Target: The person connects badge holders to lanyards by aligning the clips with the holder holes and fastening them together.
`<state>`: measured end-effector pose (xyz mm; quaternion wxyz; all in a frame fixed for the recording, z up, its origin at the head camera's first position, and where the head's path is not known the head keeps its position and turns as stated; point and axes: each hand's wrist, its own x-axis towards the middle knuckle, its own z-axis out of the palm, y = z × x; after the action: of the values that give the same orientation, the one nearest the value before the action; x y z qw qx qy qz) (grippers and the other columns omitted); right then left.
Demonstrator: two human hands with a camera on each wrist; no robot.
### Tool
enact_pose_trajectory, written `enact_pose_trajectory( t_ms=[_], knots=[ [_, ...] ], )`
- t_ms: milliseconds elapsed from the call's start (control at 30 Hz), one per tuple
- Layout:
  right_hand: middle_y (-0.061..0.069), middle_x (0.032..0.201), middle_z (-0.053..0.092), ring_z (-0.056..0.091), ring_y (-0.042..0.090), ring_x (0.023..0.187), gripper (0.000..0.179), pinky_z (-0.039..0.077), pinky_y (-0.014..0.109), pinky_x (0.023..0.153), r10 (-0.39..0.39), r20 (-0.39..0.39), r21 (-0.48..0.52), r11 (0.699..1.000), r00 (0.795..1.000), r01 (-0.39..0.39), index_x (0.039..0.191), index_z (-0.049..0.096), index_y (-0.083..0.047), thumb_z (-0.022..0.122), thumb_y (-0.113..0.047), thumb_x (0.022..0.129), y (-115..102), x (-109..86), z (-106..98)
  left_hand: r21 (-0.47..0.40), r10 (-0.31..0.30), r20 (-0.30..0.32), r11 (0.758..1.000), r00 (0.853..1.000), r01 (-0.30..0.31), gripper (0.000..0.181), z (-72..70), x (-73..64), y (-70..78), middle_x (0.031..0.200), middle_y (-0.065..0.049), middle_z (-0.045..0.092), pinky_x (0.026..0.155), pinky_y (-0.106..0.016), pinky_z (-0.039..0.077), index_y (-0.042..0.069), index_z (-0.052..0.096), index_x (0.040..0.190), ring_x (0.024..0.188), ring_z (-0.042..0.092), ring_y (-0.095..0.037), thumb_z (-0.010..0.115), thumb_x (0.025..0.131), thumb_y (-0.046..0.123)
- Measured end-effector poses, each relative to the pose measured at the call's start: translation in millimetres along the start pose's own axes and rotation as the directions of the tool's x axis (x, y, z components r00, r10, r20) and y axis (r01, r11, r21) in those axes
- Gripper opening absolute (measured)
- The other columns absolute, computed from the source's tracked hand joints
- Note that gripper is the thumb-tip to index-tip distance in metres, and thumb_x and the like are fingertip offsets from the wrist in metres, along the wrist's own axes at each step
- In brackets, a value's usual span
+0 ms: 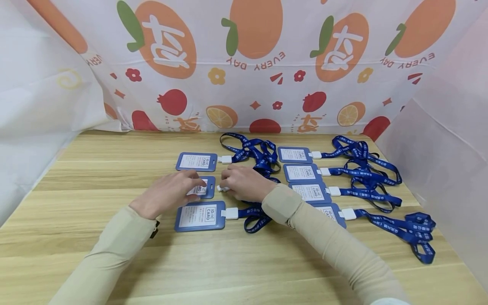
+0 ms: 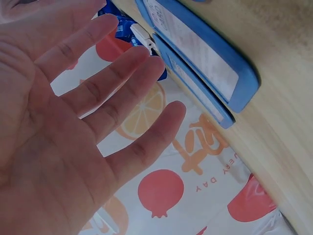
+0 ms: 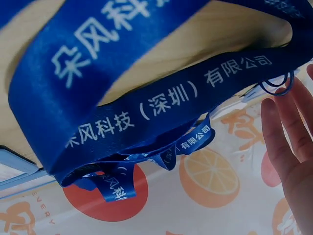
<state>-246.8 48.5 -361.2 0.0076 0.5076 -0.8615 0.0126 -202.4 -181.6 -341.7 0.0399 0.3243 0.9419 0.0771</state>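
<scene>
In the head view my left hand (image 1: 171,190) lies over the middle blue ID card holder (image 1: 208,191) of the left column, thumb and fingers at its card face. The left wrist view shows the fingers (image 2: 117,81) of that hand spread and nearly straight. Just to the right, my right hand (image 1: 245,182) pinches a white lanyard clip (image 1: 221,189) beside the holder's slotted end. Its blue printed lanyard (image 3: 161,105) crosses the right wrist view in loops, partly hidden under the hand in the head view.
Card holders with lanyards lie above (image 1: 196,161) and below (image 1: 200,216) the hands. A right-hand column of several holders (image 1: 301,172) has bunched blue lanyards (image 1: 366,173) at its right. Behind the wooden table (image 1: 95,178) hangs a fruit-printed cloth (image 1: 206,55).
</scene>
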Motion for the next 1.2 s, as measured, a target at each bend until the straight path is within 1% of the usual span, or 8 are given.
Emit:
enact_pose_trajectory(
  t_ms=[100, 233, 367, 467, 567, 733, 933, 1200],
  knots=[
    [0.004, 0.119, 0.069, 0.06, 0.017, 0.106, 0.024, 0.051, 0.024, 0.093, 0.001, -0.003, -0.012, 1.0, 1.0, -0.001, 0.119, 0.077, -0.015, 0.073, -0.016, 0.096, 0.1, -0.1, 1.0, -0.004, -0.002, -0.002, 1.0, 1.0, 0.002, 0.035, 0.8, 1.5, -0.7, 0.114, -0.016, 0.067, 0.087, -0.051, 0.057, 0.006, 0.075, 0.118, 0.1, 0.068, -0.032, 0.084, 0.085, 0.015],
    [0.004, 0.119, 0.069, 0.06, 0.017, 0.106, 0.025, 0.051, 0.024, 0.092, -0.003, -0.011, -0.023, 1.0, 1.0, 0.003, 0.12, 0.076, -0.015, 0.073, -0.015, 0.095, 0.1, 0.2, 2.2, -0.011, 0.007, -0.012, 1.0, 1.0, -0.007, 0.036, 0.9, 2.9, -2.0, 0.117, -0.018, 0.067, 0.089, -0.052, 0.056, 0.005, 0.075, 0.118, 0.103, 0.067, -0.034, 0.084, 0.085, 0.014],
    [0.004, 0.119, 0.069, 0.06, 0.017, 0.105, 0.026, 0.051, 0.024, 0.091, -0.009, -0.015, -0.029, 1.0, 1.0, 0.009, 0.122, 0.075, -0.016, 0.073, -0.015, 0.096, 0.1, 1.2, 4.3, 0.005, 0.019, -0.031, 1.0, 0.999, -0.019, 0.037, 0.9, 3.8, -3.8, 0.12, -0.02, 0.067, 0.092, -0.054, 0.054, 0.004, 0.074, 0.119, 0.107, 0.065, -0.037, 0.084, 0.085, 0.012],
    [0.004, 0.12, 0.069, 0.06, 0.017, 0.105, 0.027, 0.051, 0.024, 0.091, -0.013, -0.016, -0.031, 0.999, 1.0, 0.013, 0.123, 0.075, -0.016, 0.073, -0.015, 0.096, 0.3, 1.9, 5.7, 0.015, 0.014, -0.041, 1.0, 0.999, -0.013, 0.037, 1.5, 4.8, -5.2, 0.12, -0.02, 0.067, 0.092, -0.054, 0.054, 0.004, 0.074, 0.12, 0.108, 0.064, -0.038, 0.084, 0.084, 0.011],
    [0.004, 0.122, 0.069, 0.061, 0.017, 0.107, 0.028, 0.051, 0.024, 0.094, -0.012, -0.014, -0.028, 1.0, 1.0, 0.012, 0.123, 0.074, -0.016, 0.073, -0.015, 0.096, 0.6, 2.6, 6.4, 0.024, 0.005, -0.036, 1.0, 0.999, -0.005, 0.038, 2.6, 6.0, -6.6, 0.121, -0.02, 0.066, 0.093, -0.055, 0.053, 0.004, 0.074, 0.12, 0.11, 0.063, -0.038, 0.084, 0.085, 0.011],
    [0.005, 0.126, 0.068, 0.062, 0.018, 0.112, 0.029, 0.05, 0.025, 0.097, -0.002, -0.001, -0.012, 1.0, 1.0, 0.002, 0.125, 0.073, -0.016, 0.072, -0.013, 0.096, 1.0, 3.5, 7.6, 0.034, 0.003, -0.013, 0.999, 1.0, -0.003, 0.038, 5.7, 7.0, -8.6, 0.127, -0.021, 0.065, 0.098, -0.058, 0.049, 0.005, 0.073, 0.122, 0.118, 0.06, -0.042, 0.083, 0.086, 0.014],
    [0.006, 0.128, 0.067, 0.062, 0.02, 0.118, 0.029, 0.049, 0.028, 0.101, 0.002, 0.015, 0.001, 1.0, 1.0, -0.002, 0.126, 0.073, -0.016, 0.071, -0.013, 0.097, 1.7, 4.4, 9.4, 0.015, -0.001, -0.015, 1.0, 1.0, 0.002, 0.04, 8.9, 7.9, -11.0, 0.13, -0.021, 0.063, 0.099, -0.059, 0.047, 0.005, 0.072, 0.124, 0.12, 0.058, -0.042, 0.083, 0.086, 0.015],
    [0.006, 0.127, 0.069, 0.064, 0.018, 0.116, 0.029, 0.05, 0.027, 0.099, -0.003, 0.02, 0.005, 1.0, 1.0, 0.003, 0.127, 0.072, -0.016, 0.07, -0.013, 0.098, 1.8, 6.2, 10.4, -0.002, -0.023, 0.019, 1.0, 1.0, 0.023, 0.045, 9.6, 7.7, -12.6, 0.135, -0.023, 0.059, 0.101, -0.061, 0.045, 0.006, 0.07, 0.128, 0.125, 0.053, -0.044, 0.083, 0.087, 0.018]
  ],
)
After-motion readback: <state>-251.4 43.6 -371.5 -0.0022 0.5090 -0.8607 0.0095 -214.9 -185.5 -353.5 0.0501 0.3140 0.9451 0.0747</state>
